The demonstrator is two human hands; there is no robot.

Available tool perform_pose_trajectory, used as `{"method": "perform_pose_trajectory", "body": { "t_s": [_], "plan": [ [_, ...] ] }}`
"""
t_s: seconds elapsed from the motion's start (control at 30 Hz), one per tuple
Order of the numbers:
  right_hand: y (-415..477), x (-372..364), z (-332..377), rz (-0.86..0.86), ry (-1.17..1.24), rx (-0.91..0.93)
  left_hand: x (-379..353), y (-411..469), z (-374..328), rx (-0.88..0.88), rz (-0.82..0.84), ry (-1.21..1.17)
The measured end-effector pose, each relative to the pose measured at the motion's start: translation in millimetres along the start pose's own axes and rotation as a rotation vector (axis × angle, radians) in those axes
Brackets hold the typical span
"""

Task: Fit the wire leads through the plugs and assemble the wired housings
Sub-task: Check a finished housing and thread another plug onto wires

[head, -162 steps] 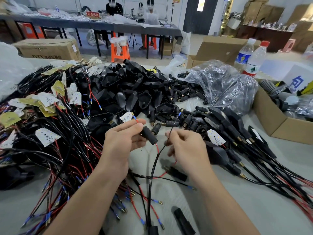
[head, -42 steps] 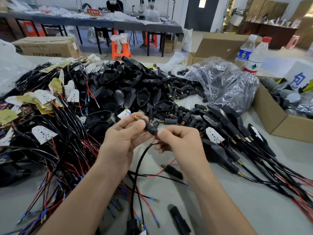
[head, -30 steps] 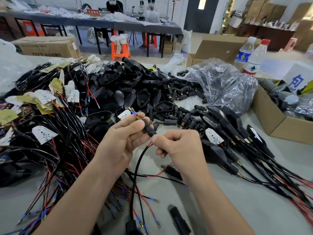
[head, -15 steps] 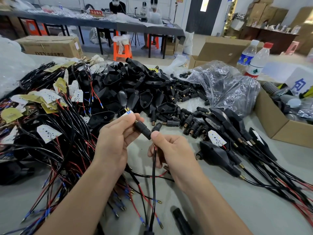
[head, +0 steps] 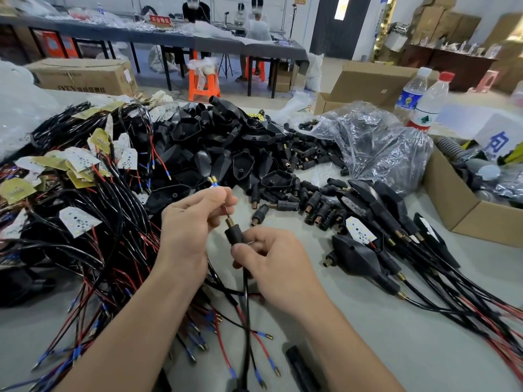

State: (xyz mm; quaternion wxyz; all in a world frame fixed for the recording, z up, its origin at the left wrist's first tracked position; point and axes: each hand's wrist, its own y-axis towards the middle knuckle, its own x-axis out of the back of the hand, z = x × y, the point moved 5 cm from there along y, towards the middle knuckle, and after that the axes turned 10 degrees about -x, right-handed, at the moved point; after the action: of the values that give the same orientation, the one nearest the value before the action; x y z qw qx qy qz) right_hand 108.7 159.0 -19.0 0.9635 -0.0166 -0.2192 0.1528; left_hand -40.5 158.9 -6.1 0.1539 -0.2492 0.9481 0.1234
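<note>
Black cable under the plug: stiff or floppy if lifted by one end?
Probably floppy: the black cable hangs limp below the right hand. Likely light: a pinch holds it and the plug. May snag: it crosses other wires.

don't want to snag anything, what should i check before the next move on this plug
1. left hand pinches leads: ok.
2. right hand grips plug: ok.
3. lead out of plug's brass end: ok, a red one shows.
4. both leads through: cannot tell.
5. cable clear of loose wires: not ok, it crosses them.
6. plug seated on cable: cannot tell, fingers hide it.
</note>
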Motion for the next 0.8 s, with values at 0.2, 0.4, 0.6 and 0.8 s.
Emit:
{"method": "perform_pose_trajectory", "body": {
  "t_s": [0.2,0.4,0.6,0.8],
  "plan": [
    [-4.9,-6.7,11.4,0.128,0.027,-0.029,0.2,-2.1,-6.5,-0.062,-0.080,-0.089],
    [-16.3,-20.7,17.0,-0.081,-0.204,0.081,4.9,-3.5,-3.4,-0.022,-0.113,-0.134],
    [-16.5,-19.1,17.4,-0.073,-0.195,0.120,7.9,-0.9,-3.0,-0.040,-0.106,-0.126],
    [-8.8,-6.1,6.5,0.052,0.087,-0.008,4.8,2.4,-2.4,-0.073,-0.006,-0.023]
  ]
}}
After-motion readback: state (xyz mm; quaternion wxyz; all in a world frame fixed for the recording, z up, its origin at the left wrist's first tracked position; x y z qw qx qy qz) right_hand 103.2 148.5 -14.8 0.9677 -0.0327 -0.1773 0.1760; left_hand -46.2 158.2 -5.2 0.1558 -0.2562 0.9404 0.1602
